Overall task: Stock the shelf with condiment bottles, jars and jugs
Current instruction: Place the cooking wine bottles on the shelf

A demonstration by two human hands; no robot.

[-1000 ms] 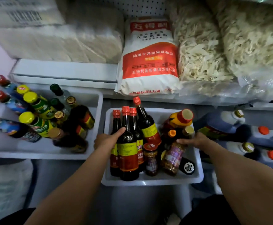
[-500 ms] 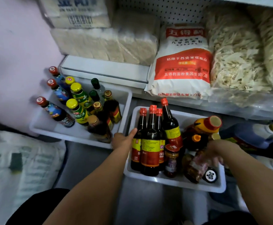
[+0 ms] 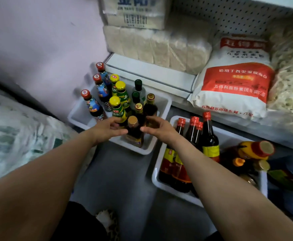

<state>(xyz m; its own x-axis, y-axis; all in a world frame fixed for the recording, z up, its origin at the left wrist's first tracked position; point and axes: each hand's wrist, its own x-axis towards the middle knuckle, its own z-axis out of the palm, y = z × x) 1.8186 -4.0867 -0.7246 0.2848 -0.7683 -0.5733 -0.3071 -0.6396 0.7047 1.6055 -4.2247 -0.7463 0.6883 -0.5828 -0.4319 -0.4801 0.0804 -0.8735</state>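
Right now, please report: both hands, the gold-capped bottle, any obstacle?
Left hand and right hand open, flanking gold-capped bottle. Bottle upright at front of left white tray, not gripped. Neighbouring bottles crowd close behind.

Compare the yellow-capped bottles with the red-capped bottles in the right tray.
The yellow-capped bottles are short with green labels; the red-capped bottles are taller, dark, with long slim necks. The first stand in the left tray, the second in the right tray. Both groups stand upright, caps on.

2 trays (image 3: 166, 105) — 3 yellow-capped btls (image 3: 114, 101).
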